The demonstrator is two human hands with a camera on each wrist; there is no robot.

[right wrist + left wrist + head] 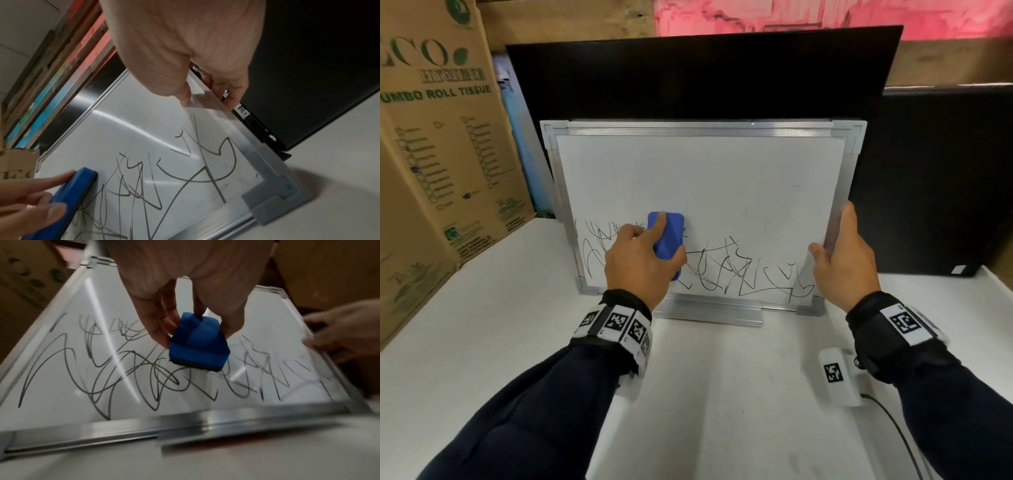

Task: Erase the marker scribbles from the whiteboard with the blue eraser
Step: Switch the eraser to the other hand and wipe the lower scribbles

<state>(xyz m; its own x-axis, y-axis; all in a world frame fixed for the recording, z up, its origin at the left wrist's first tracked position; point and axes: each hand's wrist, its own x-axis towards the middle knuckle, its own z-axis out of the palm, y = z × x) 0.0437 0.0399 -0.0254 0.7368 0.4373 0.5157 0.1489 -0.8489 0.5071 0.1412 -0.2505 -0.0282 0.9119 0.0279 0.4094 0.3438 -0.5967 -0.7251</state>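
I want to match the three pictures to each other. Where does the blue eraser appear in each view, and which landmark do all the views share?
Head: the blue eraser is left of centre, against the whiteboard, held by the left hand.
Left wrist: centre of the picture, under the fingers.
Right wrist: lower left corner, seen edge-on.
Shared landmark: the black marker scribbles along the board's lower part.

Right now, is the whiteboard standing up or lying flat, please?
Standing, leaning back: the whiteboard rests on its bottom edge, right hand gripping its side.
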